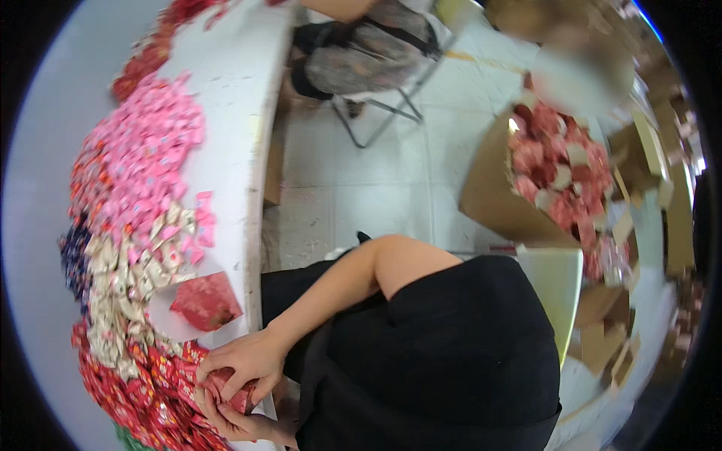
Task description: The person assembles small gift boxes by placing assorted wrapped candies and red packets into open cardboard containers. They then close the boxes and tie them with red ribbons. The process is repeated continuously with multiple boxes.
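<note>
My right hand (pixel 252 363) reaches down over a small red patterned pouch (pixel 239 400) at the table's near edge, its fingers curled round the top. Below it, my left hand (pixel 239 422) grips the same pouch from the other side. What is inside the pouch is hidden by my fingers. Right beside my hands spreads a heap of shiny red wrapped pieces (pixel 154 391). A little farther up, another red patterned pouch (pixel 204 302) lies on its side in a white, paper-like holder (pixel 167 310).
Cream wrapped pieces (pixel 120 282), pink ones (pixel 154 143) and dark blue ones (pixel 74 259) lie heaped along the white table (pixel 237 143). Across the aisle stands a carton (pixel 492 184) full of reddish pouches (pixel 556 161). A person (pixel 368 56) sits on a folding stool (pixel 383 116).
</note>
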### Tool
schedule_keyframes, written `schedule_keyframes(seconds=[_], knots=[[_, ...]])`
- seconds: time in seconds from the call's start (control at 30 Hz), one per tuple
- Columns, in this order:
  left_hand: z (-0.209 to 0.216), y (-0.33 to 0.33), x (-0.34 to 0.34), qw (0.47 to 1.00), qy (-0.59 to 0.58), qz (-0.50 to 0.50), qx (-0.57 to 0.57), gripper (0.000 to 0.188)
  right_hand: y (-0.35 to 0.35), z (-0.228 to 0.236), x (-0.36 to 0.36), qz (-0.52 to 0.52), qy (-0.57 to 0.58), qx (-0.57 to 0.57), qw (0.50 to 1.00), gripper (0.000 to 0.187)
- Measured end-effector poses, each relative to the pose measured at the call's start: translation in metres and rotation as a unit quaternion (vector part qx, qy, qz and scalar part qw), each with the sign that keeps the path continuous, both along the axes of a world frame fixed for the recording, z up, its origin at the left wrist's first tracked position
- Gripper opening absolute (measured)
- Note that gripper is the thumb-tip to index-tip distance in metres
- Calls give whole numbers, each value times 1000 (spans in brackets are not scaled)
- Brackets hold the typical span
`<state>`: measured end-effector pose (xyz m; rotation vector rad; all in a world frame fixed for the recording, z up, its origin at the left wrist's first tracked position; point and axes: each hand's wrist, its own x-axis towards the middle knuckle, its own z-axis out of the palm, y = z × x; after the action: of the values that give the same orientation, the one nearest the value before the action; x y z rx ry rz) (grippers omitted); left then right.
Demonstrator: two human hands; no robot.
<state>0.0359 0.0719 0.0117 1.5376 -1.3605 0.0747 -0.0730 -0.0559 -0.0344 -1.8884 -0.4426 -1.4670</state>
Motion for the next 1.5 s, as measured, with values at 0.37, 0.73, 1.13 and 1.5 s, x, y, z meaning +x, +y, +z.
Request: schedule_keyframes(seconds=[0.37, 0.73, 1.13, 1.5], knots=[[-5, -2, -24, 965, 180, 66, -180, 51, -2, 23, -25, 68, 102, 29, 992, 40], [-18, -21, -32, 987, -97, 123, 24, 48, -191, 112, -183, -575, -10, -54, 816, 48], [-39, -46, -34, 964, -185, 191, 14, 38, -449, 30, -183, -628, 183, 19, 756, 49], [-55, -54, -33, 960, -221, 170, -9, 41, -570, 13, -147, -651, 139, 29, 746, 67]])
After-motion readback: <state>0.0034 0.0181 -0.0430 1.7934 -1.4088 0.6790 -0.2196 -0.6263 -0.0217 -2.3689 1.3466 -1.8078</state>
